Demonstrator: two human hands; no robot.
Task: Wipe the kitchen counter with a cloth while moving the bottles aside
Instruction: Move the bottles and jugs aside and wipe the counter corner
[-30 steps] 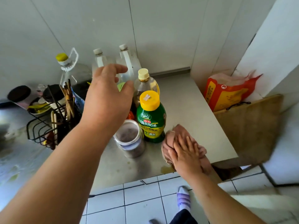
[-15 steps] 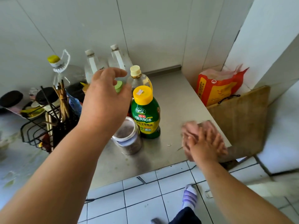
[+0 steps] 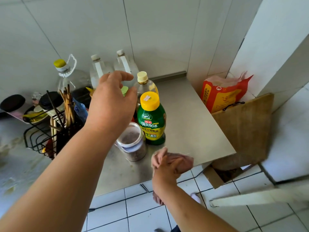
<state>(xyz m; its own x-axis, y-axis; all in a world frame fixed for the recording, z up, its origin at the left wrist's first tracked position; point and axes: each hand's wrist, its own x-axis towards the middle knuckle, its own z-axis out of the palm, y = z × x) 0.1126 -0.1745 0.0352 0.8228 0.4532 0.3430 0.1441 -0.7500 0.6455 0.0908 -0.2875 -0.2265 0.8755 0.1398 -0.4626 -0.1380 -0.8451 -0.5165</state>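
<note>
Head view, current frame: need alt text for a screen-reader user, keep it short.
A person's right hand presses a pink cloth on the front edge of a steel counter, while the open left hand hovers over a cluster of bottles. Nearest are a green bottle with a yellow cap and a clear jar. A wooden cutting board leans at right.

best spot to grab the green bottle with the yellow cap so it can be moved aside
Grip the green plastic bottle with the yellow cap around its narrower shoulder just under the cap, coming from above and the right. It stands upright, with a clear round jar crowding its left.
</note>
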